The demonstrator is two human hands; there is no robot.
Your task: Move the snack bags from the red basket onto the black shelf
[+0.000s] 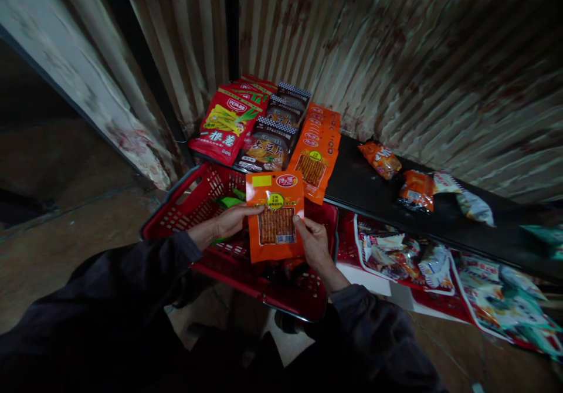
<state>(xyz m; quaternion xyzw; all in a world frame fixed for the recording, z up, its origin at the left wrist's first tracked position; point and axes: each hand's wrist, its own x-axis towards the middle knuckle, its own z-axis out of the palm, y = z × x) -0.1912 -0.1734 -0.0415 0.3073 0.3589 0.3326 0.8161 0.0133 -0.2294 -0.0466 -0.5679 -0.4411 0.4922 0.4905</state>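
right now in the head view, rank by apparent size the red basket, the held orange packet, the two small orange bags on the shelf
1. Red basket
2. Held orange packet
3. Left small bag, right small bag: too alike to rank

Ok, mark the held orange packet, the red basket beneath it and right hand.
Orange packet (275, 218): head view, front middle.
Red basket (233, 270): head view, near wall.
Right hand (316, 246): head view, thumb's base.

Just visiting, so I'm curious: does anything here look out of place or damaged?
On the black shelf, loose orange and white packets lie scattered at angles, unlike the neat overlapping rows of packets beside them. The orange packet the left hand and right hand hold looks undamaged.
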